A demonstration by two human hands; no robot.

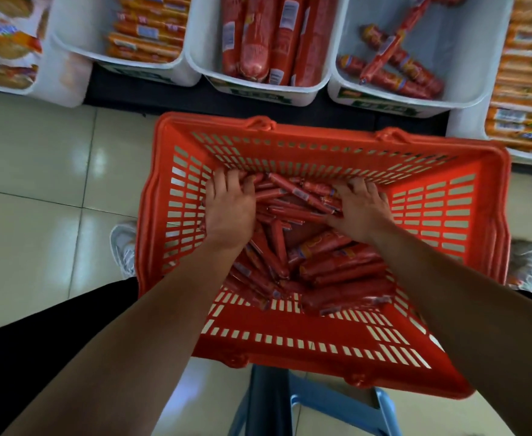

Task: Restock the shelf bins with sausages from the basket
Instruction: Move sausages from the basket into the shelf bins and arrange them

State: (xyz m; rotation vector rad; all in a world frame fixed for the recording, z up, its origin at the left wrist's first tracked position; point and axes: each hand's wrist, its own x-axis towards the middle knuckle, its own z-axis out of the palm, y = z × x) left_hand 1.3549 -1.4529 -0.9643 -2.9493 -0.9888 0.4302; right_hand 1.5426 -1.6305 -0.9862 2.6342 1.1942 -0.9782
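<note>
Both hands [230, 209] [364, 209] among basket [330, 344] sausages [337, 265]

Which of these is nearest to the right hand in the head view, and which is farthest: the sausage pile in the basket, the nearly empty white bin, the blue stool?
1. Sausage pile: under the right hand, touching it, inside the basket.
2. Nearly empty white bin: ahead, on the shelf.
3. Blue stool: beneath the basket's near end.

The scene is viewed from head height, steeply downward and close over the red basket [321, 344]. Beyond the basket, white shelf bins [258, 89] are cut by the upper frame edge.
</note>
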